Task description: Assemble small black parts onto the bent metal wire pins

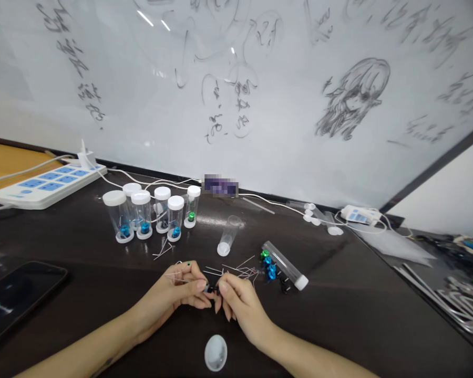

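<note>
My left hand is closed, its thumb and fingers pinching a small black part. A thin metal wire runs along the same fingers. From the other side, my right hand pinches the black part's right end, so the fingertips nearly meet and hide much of it. Behind the right hand lie several thin bent metal wires. To its right are small blue metal pieces, a green one and small black pieces. A white oval dish sits nearer to me.
Several clear tubes with white caps stand at back left, coloured pieces inside. One clear tube stands behind my hands; another lies at right. A phone, power strip, cables and a whiteboard border the dark table.
</note>
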Tool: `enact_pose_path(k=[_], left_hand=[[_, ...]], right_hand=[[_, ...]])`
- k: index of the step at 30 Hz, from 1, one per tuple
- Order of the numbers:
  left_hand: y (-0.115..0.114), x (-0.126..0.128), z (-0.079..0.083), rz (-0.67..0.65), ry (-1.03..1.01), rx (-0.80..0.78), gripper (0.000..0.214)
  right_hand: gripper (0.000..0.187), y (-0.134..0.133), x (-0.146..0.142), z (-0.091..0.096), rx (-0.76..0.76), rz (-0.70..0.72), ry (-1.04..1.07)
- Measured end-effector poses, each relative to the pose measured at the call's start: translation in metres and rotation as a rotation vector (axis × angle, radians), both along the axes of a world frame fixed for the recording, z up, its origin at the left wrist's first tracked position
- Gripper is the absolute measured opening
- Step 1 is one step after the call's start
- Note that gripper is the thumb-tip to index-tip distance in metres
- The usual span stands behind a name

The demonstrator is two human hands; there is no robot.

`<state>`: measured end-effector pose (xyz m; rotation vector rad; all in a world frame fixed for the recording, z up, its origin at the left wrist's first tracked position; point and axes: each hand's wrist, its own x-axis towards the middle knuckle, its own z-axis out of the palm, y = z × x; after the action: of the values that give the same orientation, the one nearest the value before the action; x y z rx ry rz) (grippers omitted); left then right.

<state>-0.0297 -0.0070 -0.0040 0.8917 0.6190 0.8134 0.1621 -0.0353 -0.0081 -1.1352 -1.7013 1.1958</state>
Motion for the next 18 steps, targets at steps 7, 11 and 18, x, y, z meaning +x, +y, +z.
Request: enact_pose_path(k=[7,11,18], left_hand=[[-0.0011,-0.0009,0.0001,-0.011,0.009,0.011,0.016],[-0.0008,-0.0011,0.0007,-0.018,0.011,0.011,0.016],[0.0008,-0.0008,0.0017,0.018,0.007,-0.012,0.016]], right_hand=[[0.043,-0.0011,-0.0001,0.002,0.001,0.015,-0.04],[0.048,-0.0017,-0.0008,0.0042,0.001,0.005,-0.038],[0.048,-0.0017,-0.0007,0.0041,0.019,-0.018,-0.024]])
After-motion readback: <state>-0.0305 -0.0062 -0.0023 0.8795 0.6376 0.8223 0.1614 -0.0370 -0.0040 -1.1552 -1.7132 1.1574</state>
